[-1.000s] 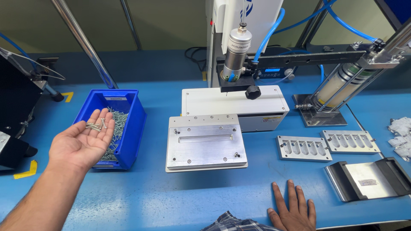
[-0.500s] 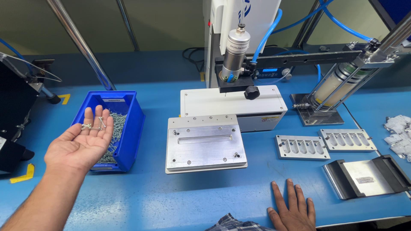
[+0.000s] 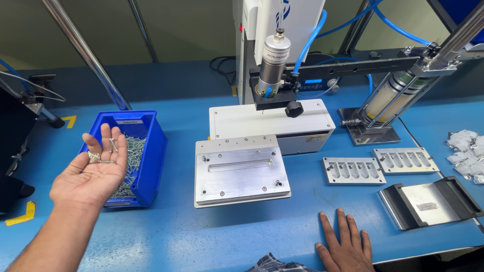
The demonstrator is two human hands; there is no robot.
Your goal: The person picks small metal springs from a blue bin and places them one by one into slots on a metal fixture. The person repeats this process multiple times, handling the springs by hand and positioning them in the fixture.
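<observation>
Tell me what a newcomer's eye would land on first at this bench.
First, the left hand, held palm up with a few small screws lying on it, above the blue bin of screws at the left. Next, the metal fixture plate at centre, in front of the white machine. The right hand rests flat on the blue table at the near edge.

A flat aluminium fixture plate with a long shallow slot lies on the blue workbench, just in front of a white machine base under a silver cylindrical driver head fed by blue air hoses. To the right lie two slotted metal trays, a dark-edged steel tray and small white packets.
</observation>
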